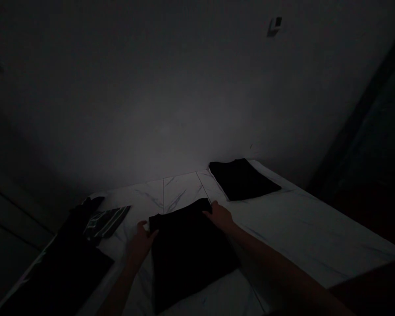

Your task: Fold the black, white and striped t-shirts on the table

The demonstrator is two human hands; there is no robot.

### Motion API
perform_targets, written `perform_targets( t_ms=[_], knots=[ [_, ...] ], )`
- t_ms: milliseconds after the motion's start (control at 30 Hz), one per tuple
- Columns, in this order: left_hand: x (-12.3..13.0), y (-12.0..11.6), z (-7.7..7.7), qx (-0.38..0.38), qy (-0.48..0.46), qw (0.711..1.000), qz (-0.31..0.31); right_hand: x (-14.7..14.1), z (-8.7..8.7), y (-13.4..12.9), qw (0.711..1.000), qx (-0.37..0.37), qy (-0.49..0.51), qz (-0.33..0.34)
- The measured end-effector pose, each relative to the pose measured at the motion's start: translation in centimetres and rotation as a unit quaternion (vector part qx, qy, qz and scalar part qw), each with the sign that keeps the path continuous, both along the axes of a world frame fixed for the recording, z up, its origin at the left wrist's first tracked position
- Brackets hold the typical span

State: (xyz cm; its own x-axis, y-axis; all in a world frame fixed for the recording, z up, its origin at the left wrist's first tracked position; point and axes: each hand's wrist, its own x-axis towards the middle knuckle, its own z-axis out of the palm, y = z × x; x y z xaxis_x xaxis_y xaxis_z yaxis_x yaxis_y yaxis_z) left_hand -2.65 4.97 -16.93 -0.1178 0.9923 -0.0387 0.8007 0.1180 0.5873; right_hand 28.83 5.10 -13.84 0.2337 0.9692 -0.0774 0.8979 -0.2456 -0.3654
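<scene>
A folded black garment (191, 250) lies on the white marble-patterned bed sheet (303, 228) in front of me. My left hand (140, 243) touches its left edge, with the fingers spread. My right hand (220, 216) rests at its upper right corner, and neither hand visibly grips the cloth. A second folded black garment (242, 179) lies farther up the bed, beyond my right hand. Close to my left hand is a dark striped cloth (105, 223).
A dark heap of clothing (52, 272) lies along the left side of the bed. The bed's far end meets a grey wall (164, 87) with a small wall fitting (276, 24) high up. The room is dim, and dark furniture or drapes stand at the right.
</scene>
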Motion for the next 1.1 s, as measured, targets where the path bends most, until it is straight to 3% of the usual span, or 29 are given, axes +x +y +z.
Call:
perform_targets(
  t_ms=[100, 200, 300, 400, 500, 667, 733, 833, 900, 967, 1033, 1100],
  knots=[
    [0.5, 0.2, -1.5, 0.079, -0.106, 0.988, -0.076, 0.0, 0.0, -0.2, 0.998, -0.003, 0.065, 0.017],
    [1.3, -0.2, -3.0, 0.178, -0.154, 0.966, -0.111, 0.0, -0.7, -0.6, 0.991, 0.045, 0.12, 0.047],
    [1.7, -1.1, -3.7, 0.142, -0.162, 0.968, -0.132, 0.2, -1.6, -1.4, 0.98, 0.102, 0.139, 0.102],
    [2.0, -1.5, -3.3, 0.095, -0.155, 0.972, -0.146, 0.5, -2.8, -2.1, 0.962, 0.148, 0.146, 0.177],
    [3.0, -0.9, -2.4, 0.12, -0.144, 0.971, -0.147, 1.2, -4.1, -2.0, 0.934, 0.178, 0.197, 0.239],
    [8.6, 0.1, 0.4, 0.149, -0.136, 0.958, -0.203, 4.5, -5.7, -1.6, 0.905, 0.211, 0.321, 0.182],
    [12.0, 0.0, 2.3, 0.149, -0.147, 0.951, -0.229, 7.4, -4.7, -1.4, 0.904, 0.222, 0.328, 0.159],
    [17.6, 0.6, 6.2, 0.149, -0.193, 0.933, -0.265, 13.7, -0.6, -0.1, 0.907, 0.268, 0.29, 0.148],
    [21.5, 2.4, 8.8, 0.169, -0.232, 0.914, -0.286, 18.4, 2.9, 2.0, 0.906, 0.312, 0.246, 0.143],
    [25.4, 5.7, 10.7, 0.197, -0.268, 0.894, -0.3, 22.8, 6.0, 5.3, 0.901, 0.364, 0.195, 0.131],
    [29.2, 9.9, 11.0, 0.21, -0.299, 0.883, -0.293, 26.1, 7.5, 9.1, 0.91, 0.376, 0.143, 0.103],
    [32.6, 14.0, 9.6, 0.183, -0.319, 0.894, -0.254, 28.1, 7.3, 12.6, 0.933, 0.339, 0.104, 0.053]
  ],
)
